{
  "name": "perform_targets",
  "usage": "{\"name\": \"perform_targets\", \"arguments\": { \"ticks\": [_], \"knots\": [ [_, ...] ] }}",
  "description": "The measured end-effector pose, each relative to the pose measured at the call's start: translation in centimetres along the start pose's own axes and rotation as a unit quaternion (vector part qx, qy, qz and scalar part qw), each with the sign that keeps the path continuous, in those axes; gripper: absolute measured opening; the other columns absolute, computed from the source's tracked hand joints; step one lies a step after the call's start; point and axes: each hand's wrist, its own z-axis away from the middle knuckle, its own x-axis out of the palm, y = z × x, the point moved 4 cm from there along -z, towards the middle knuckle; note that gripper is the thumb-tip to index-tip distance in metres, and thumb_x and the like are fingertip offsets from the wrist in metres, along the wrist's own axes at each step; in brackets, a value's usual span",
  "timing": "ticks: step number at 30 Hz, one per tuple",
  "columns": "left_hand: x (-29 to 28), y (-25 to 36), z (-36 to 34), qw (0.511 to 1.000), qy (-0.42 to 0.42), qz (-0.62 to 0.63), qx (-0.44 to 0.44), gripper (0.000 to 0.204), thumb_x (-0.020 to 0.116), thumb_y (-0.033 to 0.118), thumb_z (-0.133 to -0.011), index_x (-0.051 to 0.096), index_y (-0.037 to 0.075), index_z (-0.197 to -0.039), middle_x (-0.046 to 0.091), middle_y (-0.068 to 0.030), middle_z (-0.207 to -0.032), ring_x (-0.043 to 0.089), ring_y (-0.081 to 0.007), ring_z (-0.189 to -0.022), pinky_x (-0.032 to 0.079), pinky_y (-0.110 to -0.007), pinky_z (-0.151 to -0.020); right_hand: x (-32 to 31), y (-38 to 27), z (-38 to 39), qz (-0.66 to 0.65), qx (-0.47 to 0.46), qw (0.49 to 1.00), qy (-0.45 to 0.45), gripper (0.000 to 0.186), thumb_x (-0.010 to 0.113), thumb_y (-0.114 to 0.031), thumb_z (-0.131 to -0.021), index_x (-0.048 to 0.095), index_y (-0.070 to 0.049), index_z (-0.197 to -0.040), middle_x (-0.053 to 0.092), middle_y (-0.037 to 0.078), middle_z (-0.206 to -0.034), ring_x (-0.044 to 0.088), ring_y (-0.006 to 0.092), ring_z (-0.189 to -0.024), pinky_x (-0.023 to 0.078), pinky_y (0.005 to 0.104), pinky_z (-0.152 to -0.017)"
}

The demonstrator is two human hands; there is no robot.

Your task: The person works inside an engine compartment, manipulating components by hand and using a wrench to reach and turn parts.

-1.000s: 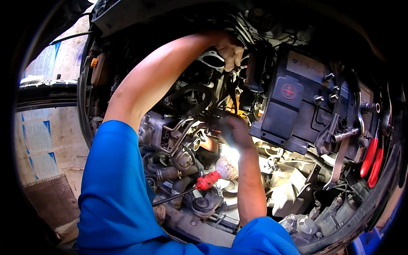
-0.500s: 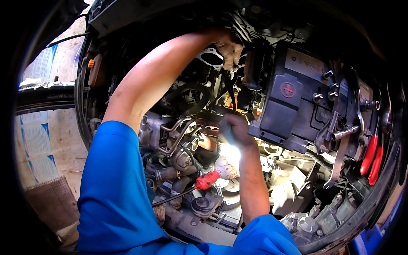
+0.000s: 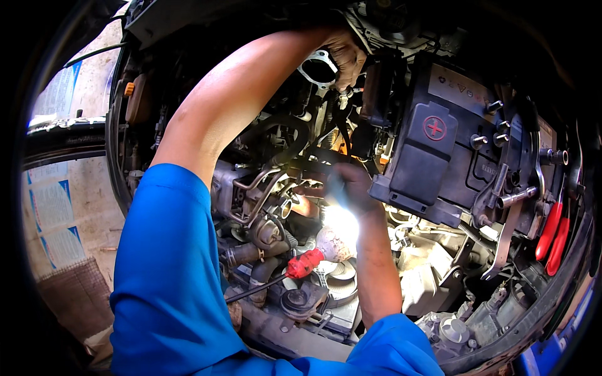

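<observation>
Two bare hands are at different heights. The left hand (image 3: 346, 59) is the higher; its fingers bend downward, close together, and I cannot tell whether they grip anything. The flange (image 3: 323, 84) is just left of those fingers, its hole showing more fully than half a second ago. The battery (image 3: 419, 160) also appears a little farther right of the fingers, so the head has probably moved too; either way, the spot by the left fingers is easier to see. Below them, the right hand (image 3: 357, 188) has its fingers lost in shade and glare, their grip unclear. The lamp (image 3: 334, 243) shines just below the right fingers.
</observation>
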Motion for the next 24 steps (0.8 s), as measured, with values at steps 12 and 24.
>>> {"name": "perform_targets", "arguments": {
  "ticks": [12, 24],
  "knots": [
    [-0.2, -1.1, -2.5, 0.997, -0.074, 0.014, 0.027, 0.050, 0.079, 0.027, -0.066, 0.069, 0.009, -0.111, 0.068, -0.0075, -0.112, 0.060, -0.0194, -0.108, 0.042, -0.034, -0.095, -0.5, 1.5, 0.6, -0.041, 0.071, 0.997, -0.015, 0.011, 0.064, -0.002, -0.064, 0.055, -0.007, -0.066, 0.052, 0.002, -0.062, 0.049, 0.0125, -0.057, 0.038, 0.0269, -0.050],
    [-0.8, -1.9, -4.1, 0.994, -0.100, 0.020, 0.042, 0.045, 0.079, 0.028, -0.068, 0.071, 0.009, -0.108, 0.069, -0.0069, -0.109, 0.059, -0.0187, -0.108, 0.039, -0.035, -0.098, -1.5, 2.9, 1.3, 0.047, -0.033, 0.998, 0.006, 0.013, 0.065, -0.007, -0.082, 0.061, -0.002, -0.071, 0.054, 0.000, -0.067, 0.052, 0.0088, -0.061, 0.049, 0.0279, -0.061]
  ]
}}
